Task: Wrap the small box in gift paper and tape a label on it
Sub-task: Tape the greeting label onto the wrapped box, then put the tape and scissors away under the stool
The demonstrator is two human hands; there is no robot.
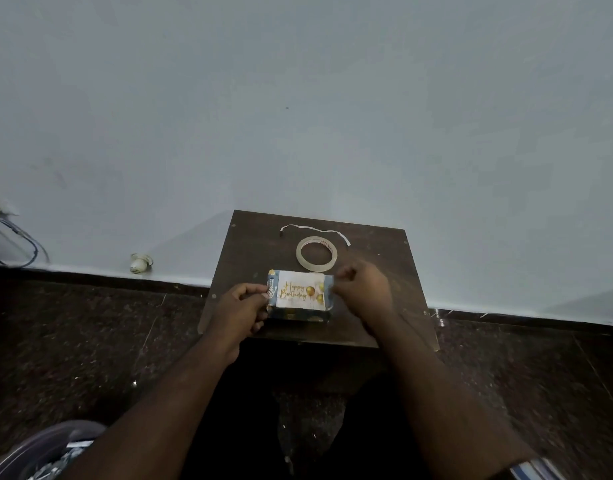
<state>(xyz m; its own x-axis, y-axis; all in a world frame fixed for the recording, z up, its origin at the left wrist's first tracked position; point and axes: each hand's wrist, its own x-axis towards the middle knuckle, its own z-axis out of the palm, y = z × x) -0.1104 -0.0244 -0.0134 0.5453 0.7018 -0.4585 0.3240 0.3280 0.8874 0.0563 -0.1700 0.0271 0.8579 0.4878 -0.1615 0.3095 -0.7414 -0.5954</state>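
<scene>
**Two hands on the wrapped box**

Two hands meet at the near middle of our small dark table [374, 327]. Our left hand [241, 306] curls round the left end of the wrapped box [300, 315], fingers clamped on its side. Our right hand [362, 289] sits at the right end with fingers bent in a pinch at the box's upper right corner; what that grip holds, tape or paper edge, we cannot tell. On top of the box lies the label [300, 291], white with gold "Happy Birthday" lettering and balloons. Just beyond the box lies the tape roll [316, 254], flat on the table. Farther still, near the far edge, a thin white strip [312, 228] curves loosely.
</scene>
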